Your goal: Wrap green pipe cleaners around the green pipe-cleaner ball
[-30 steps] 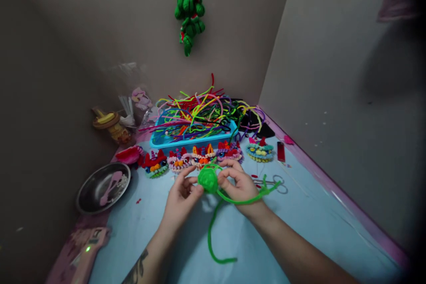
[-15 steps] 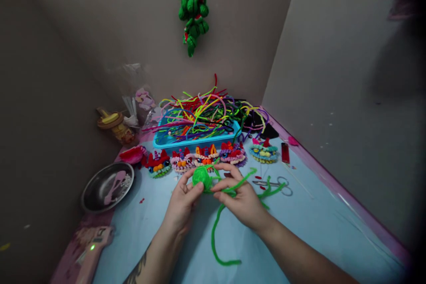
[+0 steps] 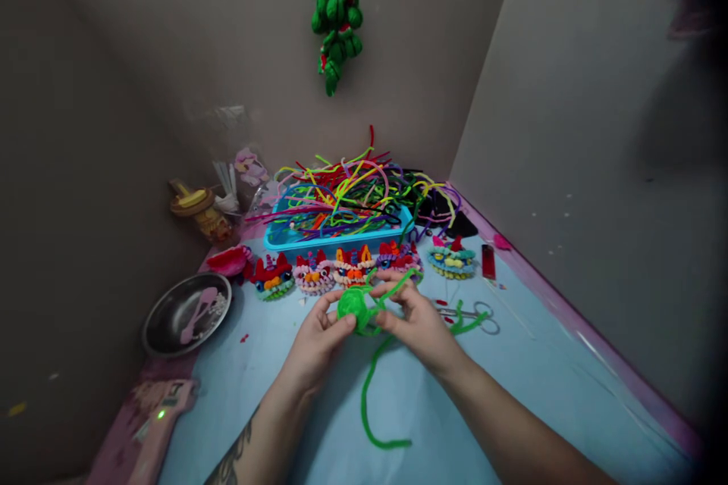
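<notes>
Green fuzzy coil, pinched in your left hand above the blue work surface while your right hand grips a strand beside it, looks wound into a compact round, with that strand and a long curving tail left loose.

A pale blue cover lies over a pink tabletop. At twelve o'clock sits a blue tray heaped with colourful fuzzy stems; just nearer, five bright animal-like faces spread from eleven to one. Scissors lie at two, a metal bowl at ten, a pink device at eight.
</notes>
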### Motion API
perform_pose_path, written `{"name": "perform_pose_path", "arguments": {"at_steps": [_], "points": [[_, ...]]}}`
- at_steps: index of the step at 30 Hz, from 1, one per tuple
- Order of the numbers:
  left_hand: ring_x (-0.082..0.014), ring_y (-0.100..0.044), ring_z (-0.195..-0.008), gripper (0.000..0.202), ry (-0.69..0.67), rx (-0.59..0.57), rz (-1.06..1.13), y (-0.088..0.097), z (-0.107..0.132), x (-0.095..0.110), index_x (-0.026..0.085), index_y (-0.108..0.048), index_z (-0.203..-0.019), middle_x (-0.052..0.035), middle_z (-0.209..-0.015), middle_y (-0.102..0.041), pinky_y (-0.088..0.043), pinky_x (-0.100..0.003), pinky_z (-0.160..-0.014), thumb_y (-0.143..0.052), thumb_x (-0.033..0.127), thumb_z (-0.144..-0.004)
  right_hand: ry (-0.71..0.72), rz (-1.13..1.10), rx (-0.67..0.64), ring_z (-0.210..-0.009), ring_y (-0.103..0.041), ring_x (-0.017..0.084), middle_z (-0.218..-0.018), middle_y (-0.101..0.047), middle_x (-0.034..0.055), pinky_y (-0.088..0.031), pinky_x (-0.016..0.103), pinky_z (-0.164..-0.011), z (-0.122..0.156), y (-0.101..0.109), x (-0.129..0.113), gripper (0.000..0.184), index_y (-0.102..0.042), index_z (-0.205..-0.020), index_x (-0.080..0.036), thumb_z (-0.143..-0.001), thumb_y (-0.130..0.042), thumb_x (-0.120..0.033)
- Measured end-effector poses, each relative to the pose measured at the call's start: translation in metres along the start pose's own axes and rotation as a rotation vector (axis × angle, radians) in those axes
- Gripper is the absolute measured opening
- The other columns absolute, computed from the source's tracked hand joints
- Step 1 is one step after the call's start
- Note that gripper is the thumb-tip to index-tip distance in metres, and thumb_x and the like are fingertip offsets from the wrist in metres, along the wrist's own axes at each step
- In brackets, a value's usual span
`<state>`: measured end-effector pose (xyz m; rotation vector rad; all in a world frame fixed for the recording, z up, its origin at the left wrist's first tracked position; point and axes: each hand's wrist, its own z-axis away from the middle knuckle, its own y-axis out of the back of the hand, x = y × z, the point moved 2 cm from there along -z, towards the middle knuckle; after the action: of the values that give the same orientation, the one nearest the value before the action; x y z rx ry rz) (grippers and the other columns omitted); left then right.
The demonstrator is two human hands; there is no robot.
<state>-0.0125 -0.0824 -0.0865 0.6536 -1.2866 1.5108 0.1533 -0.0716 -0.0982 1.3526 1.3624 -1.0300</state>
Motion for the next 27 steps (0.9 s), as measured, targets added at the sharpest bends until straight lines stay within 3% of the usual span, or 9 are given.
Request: {"name": "perform_pose_path", "arguments": {"at_steps": [2,6,9,13,19,22,24,27], "points": [[-0.0012,-0.035,-0.035,0.054,-0.003,-0.003,-0.001,0.000,0.000,0.000,0.017,-0.053,-0.105,0.0097,-0.050,-0.052,-0.023,-0.016,-0.041,-0.082,0.030,-0.062,-0.010,0.033,-0.019,-0.118,-0.049,0.025,-0.121,-0.054,0.0091,-0.037,0.041,-0.100,0.001,-0.002,-0.003,0.024,-0.068,-0.081,-0.021,-0.073,-0.070,-0.043],[-0.0073,-0.053,-0.047,0.052,0.001,-0.049,0.011,0.000,-0.001,-0.002,0.018,-0.053,-0.103,0.0055,-0.057,-0.061,-0.037,-0.018,-0.052,-0.083,0.027,-0.062,-0.058,0.057,-0.058,-0.120,-0.047,0.026,-0.123,-0.052,0.0096,-0.033,0.042,-0.103,0.001,-0.004,-0.005,0.029,-0.060,-0.062,-0.019,-0.076,-0.066,-0.044],[-0.0127,-0.063,-0.061,0.051,0.002,-0.109,0.008,0.001,-0.001,-0.003,0.018,-0.053,-0.103,-0.0011,-0.072,-0.070,-0.043,-0.022,-0.062,-0.083,0.022,-0.061,-0.093,0.005,-0.104,-0.126,-0.042,0.028,-0.130,-0.046,0.0106,-0.030,0.043,-0.104,0.002,-0.003,-0.003,0.030,-0.059,-0.063,-0.019,-0.076,-0.066,-0.045],[-0.0147,-0.065,-0.069,0.050,-0.018,-0.142,-0.011,0.002,-0.003,-0.003,0.018,-0.054,-0.105,-0.0047,-0.081,-0.073,-0.045,-0.024,-0.067,-0.082,0.019,-0.063,-0.096,-0.013,-0.114,-0.131,-0.037,0.029,-0.137,-0.040,0.0113,-0.030,0.043,-0.104,0.003,-0.002,0.000,0.028,-0.061,-0.065,-0.019,-0.074,-0.068,-0.044],[-0.0198,-0.065,-0.085,0.052,-0.119,-0.079,-0.070,0.005,-0.005,0.001,0.018,-0.058,-0.110,-0.0087,-0.097,-0.070,-0.046,-0.029,-0.076,-0.081,0.023,-0.063,-0.100,-0.009,-0.077,-0.125,-0.044,0.026,-0.124,-0.047,0.0105,-0.032,0.039,-0.103,0.001,-0.005,0.002,0.022,-0.064,-0.071,-0.020,-0.074,-0.068,-0.041],[-0.0140,-0.062,-0.079,0.058,-0.206,-0.006,-0.134,0.008,-0.005,0.001,0.021,-0.056,-0.118,-0.0083,-0.113,-0.061,-0.047,-0.026,-0.071,-0.079,0.021,-0.065,-0.114,-0.028,-0.026,-0.122,-0.045,0.026,-0.119,-0.050,0.0100,-0.035,0.038,-0.101,0.001,-0.005,0.005,0.024,-0.062,-0.068,-0.019,-0.073,-0.068,-0.042],[-0.0084,-0.057,-0.068,0.056,-0.259,0.077,-0.174,0.011,-0.005,0.000,0.023,-0.056,-0.116,-0.0039,-0.107,-0.059,-0.046,-0.023,-0.065,-0.079,0.021,-0.065,-0.130,-0.085,0.051,-0.119,-0.047,0.027,-0.115,-0.051,0.0097,-0.039,0.037,-0.096,0.000,-0.004,0.007,0.027,-0.061,-0.068,-0.019,-0.072,-0.068,-0.045],[-0.0078,-0.054,-0.061,0.051,-0.276,0.153,-0.242,0.010,-0.004,-0.001,0.019,-0.056,-0.113,0.0016,-0.078,-0.059,-0.043,-0.020,-0.059,-0.078,0.025,-0.067,-0.135,-0.172,0.155,-0.113,-0.049,0.027,-0.111,-0.053,0.0087,-0.042,0.037,-0.091,-0.001,-0.003,0.010,0.029,-0.061,-0.069,-0.019,-0.073,-0.068,-0.046]]}}
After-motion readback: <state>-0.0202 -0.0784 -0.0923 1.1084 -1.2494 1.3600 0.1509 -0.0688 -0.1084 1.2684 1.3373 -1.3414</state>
